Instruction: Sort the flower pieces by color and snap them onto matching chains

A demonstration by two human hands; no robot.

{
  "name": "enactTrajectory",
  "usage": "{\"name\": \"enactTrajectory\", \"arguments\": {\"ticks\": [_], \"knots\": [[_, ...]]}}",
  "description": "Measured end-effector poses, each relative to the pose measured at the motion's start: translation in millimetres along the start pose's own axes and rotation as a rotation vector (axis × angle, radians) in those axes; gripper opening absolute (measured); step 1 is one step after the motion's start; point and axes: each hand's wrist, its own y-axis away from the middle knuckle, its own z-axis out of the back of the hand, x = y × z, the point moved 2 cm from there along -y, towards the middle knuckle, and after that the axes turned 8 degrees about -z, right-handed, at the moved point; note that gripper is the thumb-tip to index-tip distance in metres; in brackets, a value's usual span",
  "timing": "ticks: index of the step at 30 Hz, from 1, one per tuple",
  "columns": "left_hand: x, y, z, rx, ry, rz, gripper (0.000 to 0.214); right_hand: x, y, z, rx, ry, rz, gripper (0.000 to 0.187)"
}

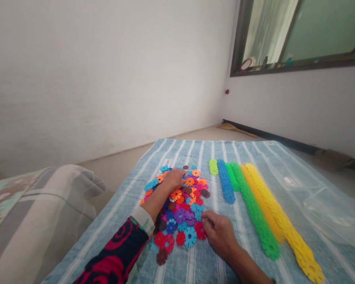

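A heap of small snowflake-shaped plastic discs (182,205) in orange, red, blue, purple and brown lies on a blue striped cloth (195,150). My left hand (174,178) reaches to the far side of the heap, fingers curled down onto the discs. My right hand (218,232) rests at the heap's near right edge, fingertips pinched at a red disc (200,230). Right of the heap lie rows of joined discs: a short light-green row (213,167), a blue row (225,181), a long green row (253,209) and a long yellow row (281,223).
A clear plastic bag (313,197) lies on the cloth at the right. A grey and white cushion (47,213) sits at the left. White walls meet at the back, with a dark-framed window (298,35) at the upper right.
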Motion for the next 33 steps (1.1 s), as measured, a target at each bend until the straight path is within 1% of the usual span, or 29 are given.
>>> {"name": "enactTrajectory", "arguments": {"ticks": [2,5,9,12,15,17,19,22,24,26,29,33], "knots": [[-1.4,-2.6,1.4,0.001,0.013,0.017,0.024,-0.2,-0.5,-0.3,-0.001,0.000,0.008,0.027],[-0.9,-3.8,1.1,-0.051,0.035,0.035,0.031,-1.0,-1.7,-1.4,-0.017,0.012,0.014,0.025],[5.4,-3.5,1.1,-0.099,0.050,0.046,0.037,-1.5,-3.8,-2.9,-0.028,0.013,0.015,0.025],[9.8,-3.0,6.4,-0.158,0.087,0.050,0.036,-1.4,-5.1,-3.6,-0.037,0.010,0.017,0.025],[3.8,-2.9,12.9,-0.226,0.216,0.039,0.029,-1.7,-5.9,-4.1,-0.053,0.021,0.009,0.025],[-10.5,-4.0,13.8,-0.255,0.347,-0.003,0.024,-1.7,-6.4,-4.4,-0.056,0.029,0.008,0.024],[-33.3,-6.8,10.1,-0.251,0.485,-0.078,0.022,-1.4,-6.7,-4.4,-0.056,0.038,0.012,0.023],[-75.0,-13.7,-2.9,-0.163,0.659,-0.194,0.021,-0.3,-7.0,-3.4,-0.051,0.041,0.016,0.023],[-100.8,-19.6,-11.4,-0.121,0.693,-0.275,0.020,0.7,-7.1,-2.4,-0.042,0.031,0.020,0.024],[-120.7,-25.8,-16.7,-0.111,0.700,-0.355,0.019,1.6,-7.0,-1.4,-0.038,0.023,0.022,0.024],[-137.7,-34.7,-19.6,-0.113,0.676,-0.430,0.020,2.5,-7.1,-0.3,-0.033,0.030,0.018,0.024],[-146.2,-42.4,-21.2,-0.091,0.608,-0.472,0.021,2.7,-7.3,-0.1,-0.023,0.054,0.006,0.022]]}}
